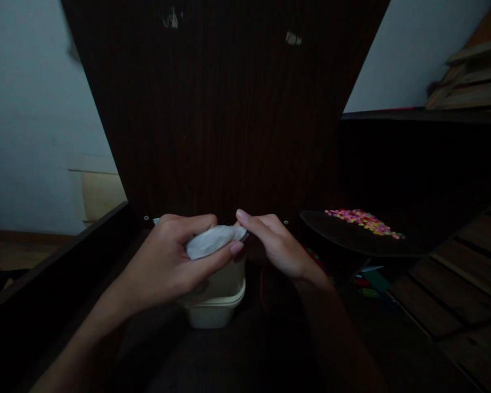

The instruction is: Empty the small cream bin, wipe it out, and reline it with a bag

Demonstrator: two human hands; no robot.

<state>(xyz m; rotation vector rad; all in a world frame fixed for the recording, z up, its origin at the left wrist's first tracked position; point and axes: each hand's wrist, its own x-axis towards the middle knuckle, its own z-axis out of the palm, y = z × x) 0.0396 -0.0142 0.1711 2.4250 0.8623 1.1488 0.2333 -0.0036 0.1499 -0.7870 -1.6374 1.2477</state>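
Observation:
My left hand (175, 259) is wrapped round a crumpled white cloth (215, 240), with the thumb along its near side. At the cloth's right end, the thumb and fingers of my right hand (276, 240) close on its tip; part of those fingers is hidden. Both hands are held above a cream plastic container (215, 314) with a ribbed lower part and a rim. My left hand and forearm cover part of this container, so its inside does not show.
A dark wooden panel (229, 120) rises straight ahead. To the right, a dark rounded shelf (335, 232) carries a pile of small pink, red and yellow pieces (364, 221). Several colourful items (370, 284) lie below it. A dark side board (57, 256) runs along the left.

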